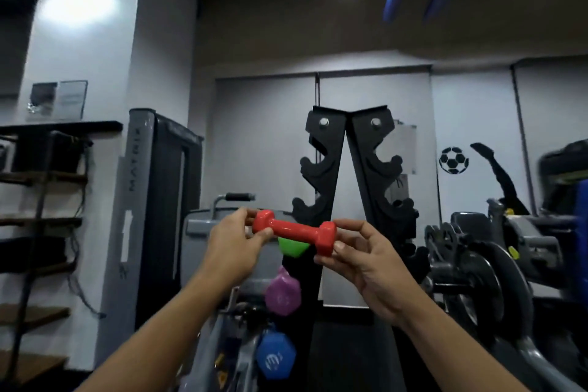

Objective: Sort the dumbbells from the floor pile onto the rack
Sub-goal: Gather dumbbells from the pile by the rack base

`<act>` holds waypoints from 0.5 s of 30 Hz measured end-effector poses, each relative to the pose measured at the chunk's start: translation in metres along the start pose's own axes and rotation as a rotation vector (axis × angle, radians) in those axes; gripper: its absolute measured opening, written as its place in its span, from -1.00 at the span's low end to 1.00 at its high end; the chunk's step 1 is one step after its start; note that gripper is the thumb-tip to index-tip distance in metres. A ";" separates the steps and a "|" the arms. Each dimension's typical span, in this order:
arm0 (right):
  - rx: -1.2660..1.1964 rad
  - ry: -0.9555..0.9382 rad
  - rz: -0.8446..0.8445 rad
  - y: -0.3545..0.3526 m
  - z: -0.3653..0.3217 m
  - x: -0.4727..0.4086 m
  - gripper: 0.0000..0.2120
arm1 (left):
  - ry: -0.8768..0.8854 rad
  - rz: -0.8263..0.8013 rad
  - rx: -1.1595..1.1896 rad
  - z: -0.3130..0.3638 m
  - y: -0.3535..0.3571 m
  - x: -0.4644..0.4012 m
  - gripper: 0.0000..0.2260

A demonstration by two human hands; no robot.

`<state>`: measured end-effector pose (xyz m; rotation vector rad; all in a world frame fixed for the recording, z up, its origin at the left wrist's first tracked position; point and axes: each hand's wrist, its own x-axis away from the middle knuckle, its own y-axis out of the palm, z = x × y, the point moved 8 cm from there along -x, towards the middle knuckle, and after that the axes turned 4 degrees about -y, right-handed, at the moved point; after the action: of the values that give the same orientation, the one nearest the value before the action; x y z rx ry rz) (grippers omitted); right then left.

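Observation:
A small red dumbbell (294, 231) is held level in front of the black A-frame rack (334, 169), about level with the rack's third pair of hooks. My left hand (235, 242) pinches its left head and my right hand (366, 261) pinches its right head. On the rack's left side, below the red one, sit a green dumbbell (291, 248), a purple dumbbell (283, 294) and a blue dumbbell (275, 358), stacked downward. The upper hooks of the rack hold nothing. The floor pile is out of view.
A grey weight machine (159, 200) stands left of the rack, with dark shelves (41, 223) further left. Weight plates on a machine (483, 270) crowd the right side. A white wall with a football sticker (453, 160) lies behind.

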<state>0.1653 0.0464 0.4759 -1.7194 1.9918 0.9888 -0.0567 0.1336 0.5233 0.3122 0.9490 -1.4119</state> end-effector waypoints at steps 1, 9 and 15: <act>0.000 -0.035 0.003 0.006 -0.007 -0.009 -0.71 | 0.004 0.026 0.037 0.006 -0.003 -0.012 -0.75; 0.374 -0.204 -0.024 0.041 -0.034 -0.066 -0.63 | -0.120 0.022 0.408 -0.007 0.027 -0.093 -0.70; 0.927 -0.368 -0.028 0.047 -0.049 -0.124 -0.61 | -0.147 0.006 0.513 -0.032 0.077 -0.157 -0.73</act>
<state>0.1564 0.1053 0.6043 -0.9620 1.7373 0.2338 0.0217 0.2787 0.5893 0.5814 0.4541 -1.6375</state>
